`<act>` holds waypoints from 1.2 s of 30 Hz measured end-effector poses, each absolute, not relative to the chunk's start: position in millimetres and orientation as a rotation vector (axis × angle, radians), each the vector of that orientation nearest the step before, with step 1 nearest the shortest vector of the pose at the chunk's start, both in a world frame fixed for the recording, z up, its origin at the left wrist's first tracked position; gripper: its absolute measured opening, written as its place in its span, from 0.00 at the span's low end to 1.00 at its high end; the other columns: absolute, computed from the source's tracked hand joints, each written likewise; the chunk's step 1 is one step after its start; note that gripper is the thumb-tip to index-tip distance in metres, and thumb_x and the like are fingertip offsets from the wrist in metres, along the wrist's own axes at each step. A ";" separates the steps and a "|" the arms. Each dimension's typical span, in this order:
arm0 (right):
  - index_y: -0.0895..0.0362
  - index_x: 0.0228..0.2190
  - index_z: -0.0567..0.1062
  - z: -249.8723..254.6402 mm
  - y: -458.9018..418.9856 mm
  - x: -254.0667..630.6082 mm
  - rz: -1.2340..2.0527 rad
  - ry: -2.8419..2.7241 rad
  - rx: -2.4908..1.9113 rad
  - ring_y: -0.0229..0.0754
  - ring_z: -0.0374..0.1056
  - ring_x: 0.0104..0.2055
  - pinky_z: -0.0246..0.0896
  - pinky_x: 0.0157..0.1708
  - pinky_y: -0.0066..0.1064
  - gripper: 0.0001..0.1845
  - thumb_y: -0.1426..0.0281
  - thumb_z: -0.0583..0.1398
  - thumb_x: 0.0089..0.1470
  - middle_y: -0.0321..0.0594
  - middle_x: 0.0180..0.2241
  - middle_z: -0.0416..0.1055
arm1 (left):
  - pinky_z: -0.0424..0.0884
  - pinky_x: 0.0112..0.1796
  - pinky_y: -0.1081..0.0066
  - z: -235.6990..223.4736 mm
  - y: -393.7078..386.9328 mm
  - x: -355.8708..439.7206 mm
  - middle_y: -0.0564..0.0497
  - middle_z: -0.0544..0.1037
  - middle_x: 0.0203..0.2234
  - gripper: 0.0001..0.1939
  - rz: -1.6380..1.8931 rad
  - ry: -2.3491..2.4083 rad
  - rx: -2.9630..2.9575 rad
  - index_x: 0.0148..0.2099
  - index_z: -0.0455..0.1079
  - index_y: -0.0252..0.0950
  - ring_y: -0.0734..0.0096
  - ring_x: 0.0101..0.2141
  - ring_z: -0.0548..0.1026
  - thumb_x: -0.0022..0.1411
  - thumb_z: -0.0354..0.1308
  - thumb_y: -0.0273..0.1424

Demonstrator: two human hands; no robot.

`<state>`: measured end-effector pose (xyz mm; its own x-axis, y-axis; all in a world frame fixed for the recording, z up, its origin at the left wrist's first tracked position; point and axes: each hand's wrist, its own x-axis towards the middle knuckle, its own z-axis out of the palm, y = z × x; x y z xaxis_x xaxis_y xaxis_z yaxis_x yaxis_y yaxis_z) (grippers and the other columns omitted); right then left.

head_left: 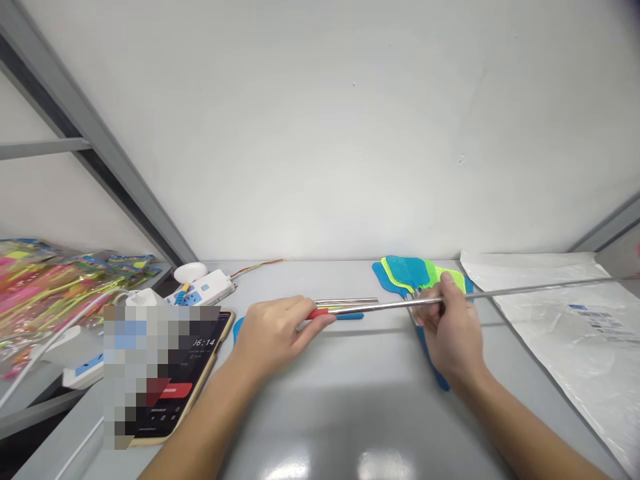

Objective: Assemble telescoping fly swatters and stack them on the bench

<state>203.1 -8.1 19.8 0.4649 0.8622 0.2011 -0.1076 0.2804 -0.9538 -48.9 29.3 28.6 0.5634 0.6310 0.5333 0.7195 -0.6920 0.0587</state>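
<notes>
A long thin metal rod with a red end [390,305] runs level across the view, and its far end leaves past the right edge. My left hand [273,330] is closed on the red end, pinching it between thumb and fingers. Farther along, my right hand [454,333] is wrapped round the metal shaft, thumb on top. Behind and beneath the right hand lies a pile of blue and green fly swatters [407,270], partly covered by it. Several thin metal shafts [347,300] and a blue handle [353,317] lie just behind the rod.
A phone [197,373] lies at the left, partly pixelated. Behind it are a white power strip [207,288] and cables. Packaged colourful items [60,287] fill the far left. A white plastic mailer bag [565,320] covers the right of the grey table [350,400], before a white wall.
</notes>
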 end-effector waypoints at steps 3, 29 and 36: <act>0.54 0.15 0.55 22.3 -1.8 209.3 0.782 -0.711 -1.025 0.34 0.48 0.19 0.49 0.19 0.29 0.27 0.55 0.58 0.58 0.29 0.15 0.48 | 0.54 0.24 0.72 30.8 31.6 -53.6 0.56 0.72 0.19 0.22 -0.773 -1.176 -2.600 0.29 0.68 0.37 0.76 0.20 0.67 0.70 0.47 0.44; 0.54 0.12 0.58 36.5 2.5 229.6 0.698 -0.640 -0.912 0.35 0.45 0.17 0.46 0.20 0.31 0.30 0.56 0.50 0.63 0.29 0.13 0.46 | 0.54 0.24 0.73 31.7 38.8 -67.1 0.56 0.68 0.17 0.22 -0.821 -1.251 -2.594 0.27 0.67 0.37 0.76 0.19 0.65 0.68 0.49 0.45; 0.53 0.14 0.57 17.9 -7.5 194.7 0.705 -0.710 -1.018 0.36 0.51 0.19 0.46 0.21 0.31 0.29 0.55 0.48 0.64 0.30 0.13 0.51 | 0.52 0.23 0.72 24.7 27.6 -50.2 0.57 0.67 0.15 0.21 -0.896 -1.129 -2.525 0.25 0.65 0.37 0.76 0.17 0.64 0.67 0.53 0.44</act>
<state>194.7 -7.5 17.9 0.5788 0.7930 0.1902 -0.1852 0.3550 -0.9164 -50.2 27.6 24.7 0.5150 0.5940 0.6180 0.7368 -0.6752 0.0351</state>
